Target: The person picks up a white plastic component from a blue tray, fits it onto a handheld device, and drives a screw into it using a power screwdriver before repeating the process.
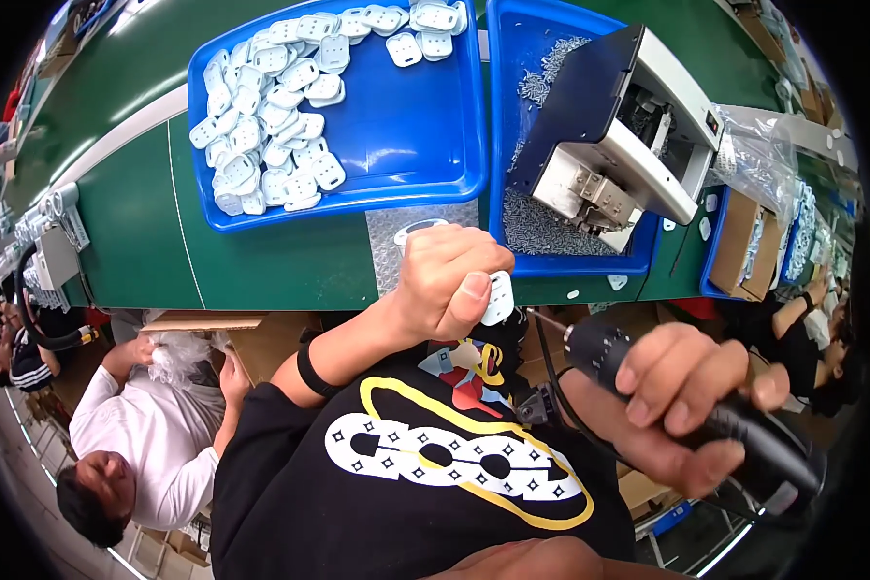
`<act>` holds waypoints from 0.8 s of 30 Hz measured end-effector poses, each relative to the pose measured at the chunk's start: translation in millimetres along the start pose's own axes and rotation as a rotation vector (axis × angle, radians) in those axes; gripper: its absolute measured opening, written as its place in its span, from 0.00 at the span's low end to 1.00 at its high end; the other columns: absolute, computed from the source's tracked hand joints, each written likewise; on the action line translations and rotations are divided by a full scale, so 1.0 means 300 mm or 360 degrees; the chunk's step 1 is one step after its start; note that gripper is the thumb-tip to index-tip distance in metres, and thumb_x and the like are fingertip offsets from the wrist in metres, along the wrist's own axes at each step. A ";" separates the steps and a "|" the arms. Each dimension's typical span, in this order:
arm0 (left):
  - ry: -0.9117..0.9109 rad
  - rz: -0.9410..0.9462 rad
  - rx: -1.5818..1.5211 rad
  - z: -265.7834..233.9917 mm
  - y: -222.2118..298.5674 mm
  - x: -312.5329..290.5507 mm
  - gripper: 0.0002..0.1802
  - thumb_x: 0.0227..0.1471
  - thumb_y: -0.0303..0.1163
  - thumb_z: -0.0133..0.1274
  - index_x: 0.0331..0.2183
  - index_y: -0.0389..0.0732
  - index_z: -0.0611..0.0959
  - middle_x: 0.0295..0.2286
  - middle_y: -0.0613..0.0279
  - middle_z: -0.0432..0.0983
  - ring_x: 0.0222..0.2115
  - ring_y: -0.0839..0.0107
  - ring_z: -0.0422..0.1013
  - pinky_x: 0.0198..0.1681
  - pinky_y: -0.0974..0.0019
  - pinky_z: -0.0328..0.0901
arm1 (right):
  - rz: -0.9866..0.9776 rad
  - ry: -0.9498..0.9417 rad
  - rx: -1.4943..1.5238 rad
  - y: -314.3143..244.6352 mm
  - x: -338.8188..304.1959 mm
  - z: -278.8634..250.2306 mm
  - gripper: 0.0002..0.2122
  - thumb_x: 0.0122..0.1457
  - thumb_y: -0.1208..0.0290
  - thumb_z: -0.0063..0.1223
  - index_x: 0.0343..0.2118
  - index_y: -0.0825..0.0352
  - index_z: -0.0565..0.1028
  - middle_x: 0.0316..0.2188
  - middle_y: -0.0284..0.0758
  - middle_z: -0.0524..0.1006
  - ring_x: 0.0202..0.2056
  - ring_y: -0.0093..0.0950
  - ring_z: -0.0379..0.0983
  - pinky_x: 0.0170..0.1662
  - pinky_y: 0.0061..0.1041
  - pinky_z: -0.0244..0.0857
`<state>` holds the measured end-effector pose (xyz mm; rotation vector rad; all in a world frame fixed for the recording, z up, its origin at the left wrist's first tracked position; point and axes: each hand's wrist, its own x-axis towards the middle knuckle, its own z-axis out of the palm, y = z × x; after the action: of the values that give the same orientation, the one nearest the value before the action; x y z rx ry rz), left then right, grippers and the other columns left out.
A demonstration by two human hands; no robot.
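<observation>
My left hand (445, 280) is closed, pinching a small white plastic plate (498, 298) with slots and holes between thumb and fingers, just over the table's near edge. In my right hand (681, 391) is a black electric screwdriver (599, 350), with the fingers wrapped round its body. Its thin bit points left toward the white plate, with a gap between them. Beyond my left hand another white piece (420, 230) lies on a strip of bubble wrap (385, 253).
A blue tray (469, 184) holds many similar white plates. Beside it, another blue tray (498, 242) contains loose screws and a tilted screw feeder (590, 126). A cardboard box (744, 242) sits at right. On the left, a person (155, 425) handles clear plastic bags near a carton.
</observation>
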<state>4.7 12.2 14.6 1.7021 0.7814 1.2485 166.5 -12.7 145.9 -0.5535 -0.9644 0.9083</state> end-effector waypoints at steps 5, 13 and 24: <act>-0.0064 -0.0016 0.0036 -0.016 -0.006 -0.002 0.19 0.57 0.36 0.39 0.24 0.36 0.80 0.18 0.57 0.71 0.16 0.61 0.70 0.20 0.60 0.62 | -0.0011 -0.0040 -0.0188 0.010 0.018 0.068 0.21 0.61 0.59 0.57 0.49 0.65 0.62 0.22 0.30 0.68 0.17 0.21 0.66 0.23 0.22 0.66; -0.0031 0.0040 0.0078 0.004 -0.010 -0.009 0.23 0.60 0.39 0.34 0.23 0.37 0.78 0.17 0.60 0.71 0.15 0.64 0.68 0.20 0.62 0.60 | 0.0055 -0.0251 -0.0139 0.080 0.022 0.050 0.20 0.61 0.61 0.58 0.48 0.64 0.63 0.22 0.29 0.69 0.17 0.20 0.67 0.22 0.22 0.68; -0.0042 0.0006 0.0088 -0.004 -0.023 -0.027 0.23 0.59 0.39 0.34 0.23 0.37 0.78 0.17 0.60 0.71 0.15 0.64 0.69 0.19 0.62 0.60 | -0.0129 -0.0046 -0.0408 0.052 -0.045 0.041 0.17 0.60 0.62 0.55 0.46 0.63 0.64 0.21 0.28 0.69 0.17 0.21 0.66 0.24 0.25 0.67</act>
<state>1.3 8.4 5.2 1.7616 0.8042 1.2147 145.8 -15.9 134.0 -0.7140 -1.1301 0.7263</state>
